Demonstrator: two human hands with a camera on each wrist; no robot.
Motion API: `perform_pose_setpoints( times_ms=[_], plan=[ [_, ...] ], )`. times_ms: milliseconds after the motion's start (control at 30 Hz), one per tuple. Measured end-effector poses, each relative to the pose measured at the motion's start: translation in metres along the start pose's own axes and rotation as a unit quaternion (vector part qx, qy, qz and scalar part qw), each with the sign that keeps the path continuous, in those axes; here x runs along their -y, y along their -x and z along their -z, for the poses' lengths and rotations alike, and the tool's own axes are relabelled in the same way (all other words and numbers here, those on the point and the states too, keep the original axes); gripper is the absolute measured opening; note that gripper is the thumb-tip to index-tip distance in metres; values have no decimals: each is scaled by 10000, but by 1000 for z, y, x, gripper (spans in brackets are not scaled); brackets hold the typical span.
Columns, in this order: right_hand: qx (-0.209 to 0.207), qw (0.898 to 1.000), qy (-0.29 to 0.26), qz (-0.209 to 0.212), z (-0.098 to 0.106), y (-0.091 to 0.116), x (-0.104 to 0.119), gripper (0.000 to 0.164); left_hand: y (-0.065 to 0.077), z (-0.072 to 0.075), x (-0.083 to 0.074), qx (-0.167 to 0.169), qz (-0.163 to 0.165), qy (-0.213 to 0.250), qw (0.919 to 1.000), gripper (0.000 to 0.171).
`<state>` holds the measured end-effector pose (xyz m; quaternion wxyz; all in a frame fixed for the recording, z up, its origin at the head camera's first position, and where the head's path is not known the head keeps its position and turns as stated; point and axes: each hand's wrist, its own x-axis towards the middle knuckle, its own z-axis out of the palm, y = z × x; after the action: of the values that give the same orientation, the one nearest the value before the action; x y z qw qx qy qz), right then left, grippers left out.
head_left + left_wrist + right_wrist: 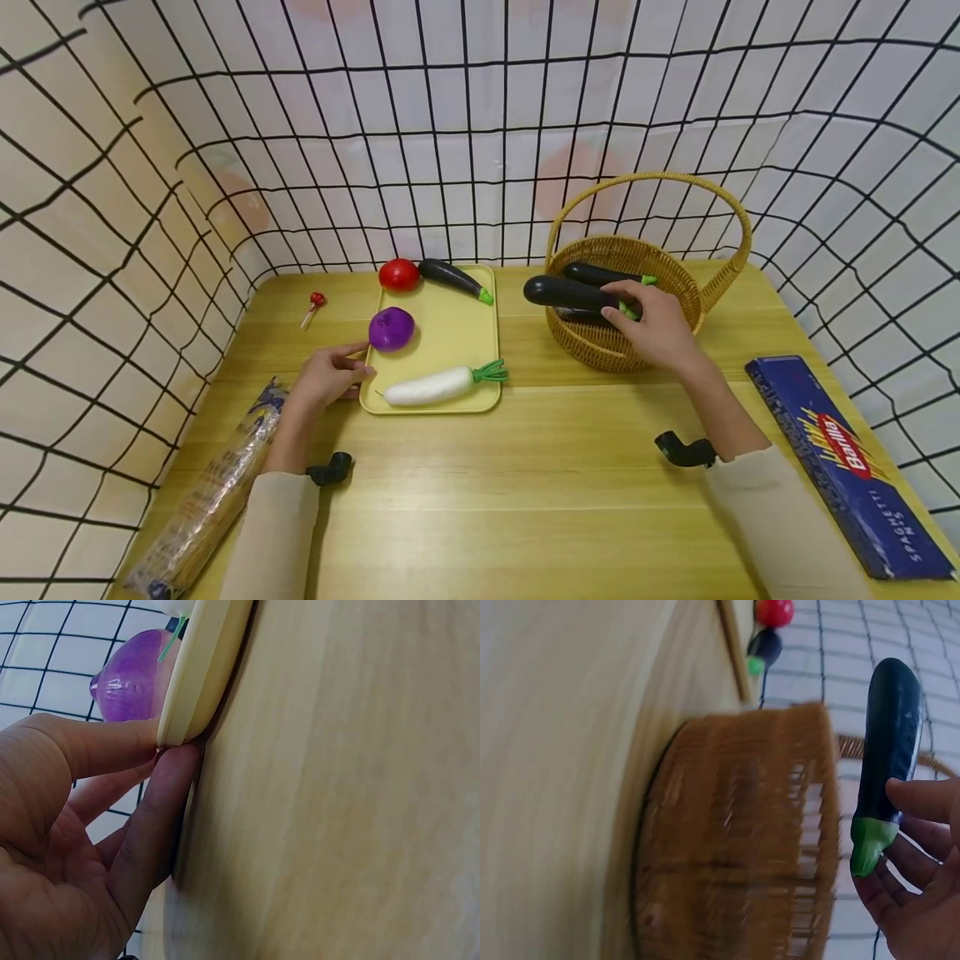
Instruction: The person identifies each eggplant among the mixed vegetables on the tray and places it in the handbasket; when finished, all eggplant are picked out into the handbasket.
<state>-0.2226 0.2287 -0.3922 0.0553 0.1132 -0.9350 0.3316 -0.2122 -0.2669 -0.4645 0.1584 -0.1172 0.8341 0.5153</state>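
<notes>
My right hand [660, 325] grips a dark eggplant [558, 292] near its green stem end, above the wicker basket [607, 354]. Inside that basket lie another eggplant [596, 273] and a dark one partly hidden beneath the held one. In the left wrist view, my left hand [90, 817] pinches the rim of the yellow tray [196, 682] between thumb and finger. On this tray are a red tomato [399, 275], an eggplant [453, 277], a purple onion [392, 329] and a white radish [431, 387] with green leaves.
A blue spaghetti box [847, 467] lies at the right. At the left are a clear pasta packet [217, 492] and a small red lollipop [317, 302]. Black wire grid [465, 150] walls the table's back and sides. The basket's tall handle [652, 177] arches over it.
</notes>
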Motion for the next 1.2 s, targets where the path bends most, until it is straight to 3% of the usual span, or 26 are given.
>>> perform_pose_setpoints(
  times_ms=[467,833,1200],
  plan=[
    [405,9980,380,-315,15,7,-46,37,-2,1,2,-93,14,-45,9999,62],
    [1079,9886,948,-458,8,5,-54,39,0,0,1,-43,-44,-50,10000,63],
    [1125,9899,682,-528,8,6,-53,40,1,-1,0,-66,5,-80,9999,64]
  ],
)
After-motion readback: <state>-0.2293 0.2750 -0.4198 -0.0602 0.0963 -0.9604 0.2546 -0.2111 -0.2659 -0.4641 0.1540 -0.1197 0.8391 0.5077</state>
